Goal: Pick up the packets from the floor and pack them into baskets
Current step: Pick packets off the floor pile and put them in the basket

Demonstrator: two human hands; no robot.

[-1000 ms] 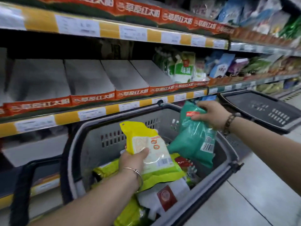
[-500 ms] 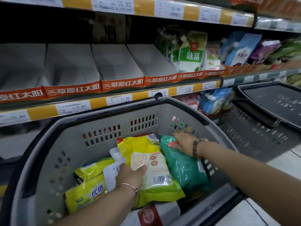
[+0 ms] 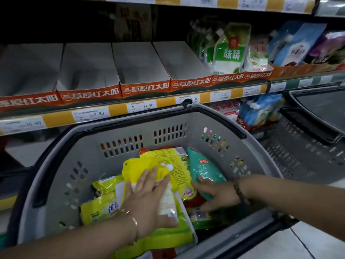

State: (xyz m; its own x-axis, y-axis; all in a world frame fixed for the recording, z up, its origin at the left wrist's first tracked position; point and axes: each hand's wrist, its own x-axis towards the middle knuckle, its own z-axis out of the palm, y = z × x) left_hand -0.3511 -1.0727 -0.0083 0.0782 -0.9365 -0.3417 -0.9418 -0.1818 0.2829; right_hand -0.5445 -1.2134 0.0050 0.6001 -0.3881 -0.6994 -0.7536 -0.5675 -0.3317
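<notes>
A grey basket [image 3: 89, 154] stands before the shelves and holds several packets. My left hand [image 3: 147, 200] lies flat with spread fingers on a yellow packet [image 3: 134, 171] in the basket's middle. My right hand [image 3: 216, 193] rests with straight fingers on the lower end of a teal packet [image 3: 203, 167] lying at the right inside the basket. Another yellow packet [image 3: 175, 163] lies between the two. A yellow-green packet [image 3: 99, 210] sits at the left.
A second, darker basket [image 3: 306, 146] stands to the right. Store shelves with price tags [image 3: 141, 105] and orange-fronted grey boxes [image 3: 143, 68] run close behind the baskets. Pouches [image 3: 231, 51] fill the shelf's right part. Tiled floor [image 3: 298, 245] shows at the bottom right.
Both packets went down into the basket. My left hand let go of the yellow packet and now lies flat on it. My right hand slid to the teal packet's lower end.
</notes>
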